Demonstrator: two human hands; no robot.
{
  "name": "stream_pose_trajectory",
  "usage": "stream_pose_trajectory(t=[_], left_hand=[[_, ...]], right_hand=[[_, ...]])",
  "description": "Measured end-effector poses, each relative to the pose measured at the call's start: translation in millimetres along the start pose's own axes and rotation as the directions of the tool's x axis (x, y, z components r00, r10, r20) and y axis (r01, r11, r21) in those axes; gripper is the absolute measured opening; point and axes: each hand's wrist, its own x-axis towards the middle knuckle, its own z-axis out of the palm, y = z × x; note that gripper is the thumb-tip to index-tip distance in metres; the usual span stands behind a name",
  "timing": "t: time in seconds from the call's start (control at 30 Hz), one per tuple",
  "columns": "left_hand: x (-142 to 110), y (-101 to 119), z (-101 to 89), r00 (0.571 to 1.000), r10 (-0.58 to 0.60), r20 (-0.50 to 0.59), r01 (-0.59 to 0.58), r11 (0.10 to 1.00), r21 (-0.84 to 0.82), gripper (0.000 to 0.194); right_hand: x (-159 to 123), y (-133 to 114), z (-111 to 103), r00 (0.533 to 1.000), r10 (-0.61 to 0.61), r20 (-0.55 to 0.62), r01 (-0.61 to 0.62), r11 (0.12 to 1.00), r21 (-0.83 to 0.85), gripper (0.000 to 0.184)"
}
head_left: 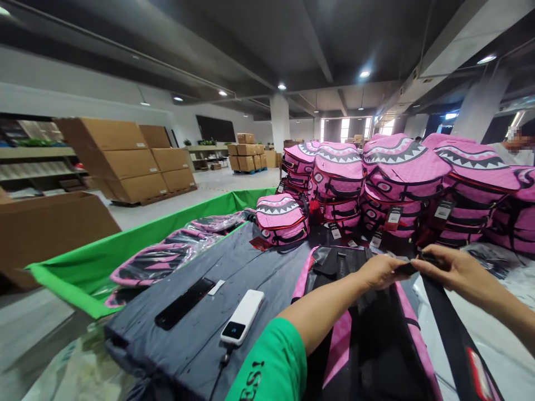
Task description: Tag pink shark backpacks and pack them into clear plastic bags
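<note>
Two hands, left [380, 273] and right [449, 273], pinch a black strap [453, 340] on a flattened pink-and-black backpack [340, 348].

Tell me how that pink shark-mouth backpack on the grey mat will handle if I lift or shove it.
The pink shark-mouth backpack is probably light for its size, since its rounded, padded shape suggests a soft body. A shove would likely dent or slide it rather than tip it. Its black straps look limp and may dangle when lifted.

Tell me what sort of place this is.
This looks like a warehouse or packing floor for bags. Stacks of tagged pink shark-mouth backpacks fill the table, cardboard cartons on pallets stand behind, and a green-sided bin holds plastic-wrapped backpacks.
</note>
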Motion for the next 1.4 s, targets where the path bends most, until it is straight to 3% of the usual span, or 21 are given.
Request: stream_pose_trajectory(t=[0.07, 0.13, 0.23, 0.3, 0.37, 0.43, 0.53, 0.6, 0.67, 0.7, 0.77, 0.8, 0.83, 0.87, 0.93, 1.0, 1.13, 1.2, 1.27, 1.4], left_hand=[[-9.4, 0.6, -3.2, 0.991, -0.125, -0.05, 0.126, 0.992, 0.017, 0.012], [-29.6, 3.4, 0.0, 0.975, -0.182, -0.131, 0.188, 0.981, 0.042, 0.019], [-74.1, 14.5, 21.4, 0.931, -0.335, -0.144, 0.325, 0.941, -0.093, 0.024], [-106.7, 23.0, 43.7, 0.862, -0.504, -0.055, 0.45, 0.81, -0.376, 0.024], [-135.7, 30.0, 64.2, 0.782, -0.62, 0.059, 0.513, 0.588, -0.625, 0.031], [-157.1, 35.8, 74.1, 0.736, -0.667, 0.11, 0.524, 0.46, -0.717, 0.038], [-173.6, 45.3, 59.8, 0.695, -0.695, 0.185, 0.607, 0.429, -0.669, 0.045], [-176.9, 49.8, 34.2, 0.678, -0.66, 0.323, 0.702, 0.451, -0.551, 0.05], [-174.5, 45.5, 1.5, 0.667, -0.614, 0.422, 0.743, 0.515, -0.427, 0.051], [-170.6, 37.9, -15.9, 0.677, -0.623, 0.391, 0.735, 0.563, -0.376, 0.051], [-156.4, 9.8, -50.5, 0.708, -0.699, 0.105, 0.698, 0.668, -0.26, 0.048], [-146.0, -9.8, -66.3, 0.7, -0.706, -0.108, 0.687, 0.707, -0.166, 0.044], [-133.8, -31.7, -80.2, 0.657, -0.677, -0.331, 0.695, 0.715, -0.082, 0.039], [-120.1, -54.7, -91.7, 0.621, -0.666, -0.413, 0.708, 0.703, -0.069, 0.031], [-91.0, -98.8, -105.9, 0.554, -0.692, -0.464, 0.752, 0.655, -0.078, 0.031], [-64.7, -134.5, -109.3, 0.493, -0.745, -0.449, 0.798, 0.593, -0.108, 0.033], [-36.7, -174.6, -100.1, 0.419, -0.789, -0.45, 0.842, 0.523, -0.131, 0.023], [-34.5, -182.2, -95.4, 0.426, -0.771, -0.474, 0.839, 0.533, -0.113, 0.02], [-36.0, -183.5, -92.4, 0.471, -0.727, -0.5, 0.816, 0.575, -0.068, 0.019], [-45.2, -172.3, -88.9, 0.665, -0.582, -0.468, 0.688, 0.721, 0.081, 0.025]], right_hand=[[12.1, 1.1, -3.1, 0.992, 0.037, 0.121, -0.053, 0.99, 0.128, 0.069], [23.8, 7.4, -3.3, 0.986, 0.015, 0.169, -0.051, 0.975, 0.215, 0.069], [47.0, 23.8, 10.9, 0.984, -0.103, 0.148, 0.091, 0.992, 0.088, 0.071], [65.9, 35.6, 33.5, 0.974, -0.178, 0.141, 0.185, 0.982, -0.041, 0.072], [83.1, 44.7, 64.8, 0.964, -0.218, 0.152, 0.234, 0.967, -0.099, 0.068], [94.6, 50.4, 99.2, 0.953, -0.232, 0.193, 0.258, 0.958, -0.124, 0.06], [100.9, 57.7, 141.1, 0.931, -0.254, 0.262, 0.307, 0.934, -0.183, 0.047], [101.8, 67.1, 155.9, 0.93, -0.252, 0.269, 0.316, 0.921, -0.229, 0.046], [102.1, 81.6, 161.4, 0.949, -0.216, 0.231, 0.278, 0.919, -0.281, 0.059], [102.0, 89.9, 162.5, 0.961, -0.186, 0.205, 0.243, 0.922, -0.303, 0.068], [100.7, 105.4, 165.4, 0.979, -0.126, 0.158, 0.172, 0.929, -0.329, 0.082], [99.4, 111.4, 168.3, 0.984, -0.107, 0.142, 0.149, 0.931, -0.333, 0.083], [97.8, 115.9, 172.5, 0.986, -0.099, 0.133, 0.139, 0.933, -0.332, 0.081], [96.2, 118.9, 177.6, 0.987, -0.101, 0.124, 0.137, 0.934, -0.33, 0.078], [93.4, 121.8, 189.5, 0.988, -0.113, 0.103, 0.141, 0.933, -0.33, 0.073], [92.2, 123.5, 200.1, 0.992, -0.113, 0.065, 0.127, 0.942, -0.311, 0.073], [93.6, 129.3, 209.7, 0.989, -0.144, -0.017, 0.138, 0.971, -0.197, 0.073], [95.4, 130.9, 210.1, 0.985, -0.175, -0.004, 0.171, 0.968, -0.182, 0.071], [98.0, 130.3, 210.0, 0.981, -0.193, 0.029, 0.195, 0.961, -0.194, 0.071], [105.1, 125.3, 211.1, 0.97, -0.232, 0.071, 0.242, 0.949, -0.202, 0.071]])
